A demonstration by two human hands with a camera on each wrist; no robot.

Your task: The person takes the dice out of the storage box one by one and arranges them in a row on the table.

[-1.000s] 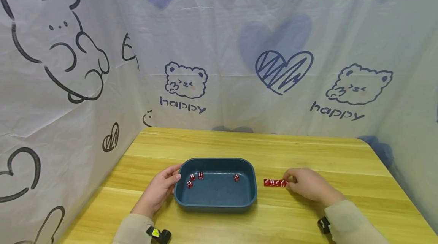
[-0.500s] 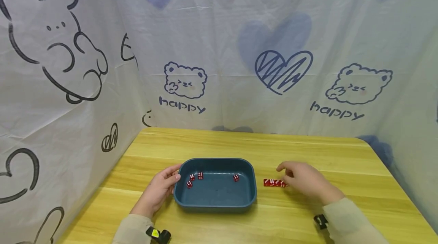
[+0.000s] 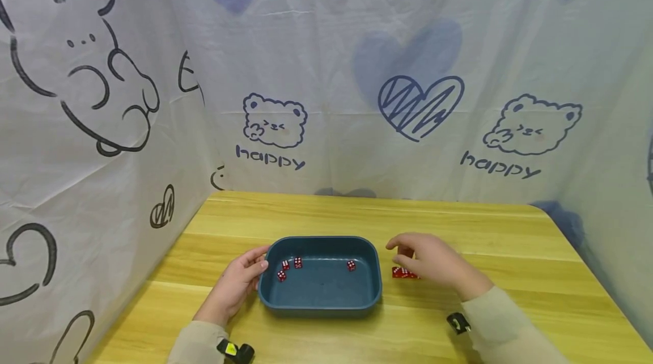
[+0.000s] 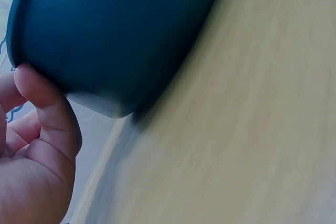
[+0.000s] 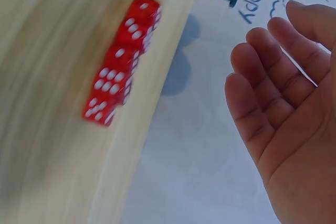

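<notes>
My left hand (image 3: 234,282) grips the left end of a dark teal rectangular tray (image 3: 321,303); in the left wrist view its thumb (image 4: 39,87) lies at the rim. Inside the tray sit several red dice with white pips, most at the left and one die (image 3: 351,265) at the right. To the right of the tray, a straight row of red dice (image 3: 401,273) lies on the table. Over that row hovers my right hand (image 3: 436,262), covering its right part in the head view. The right wrist view shows this palm (image 5: 299,156) bare, fingers loosely bent.
The wood-grain table (image 3: 326,216) is backed by a white curtain (image 3: 326,69) with bear and heart drawings, which also hangs along the left and right sides. A small black camera is strapped to each wrist.
My right hand has come away from the right end of the dice row and moved left above it, thumb and forefinger apart. My left hand and the tray stay in place.
</notes>
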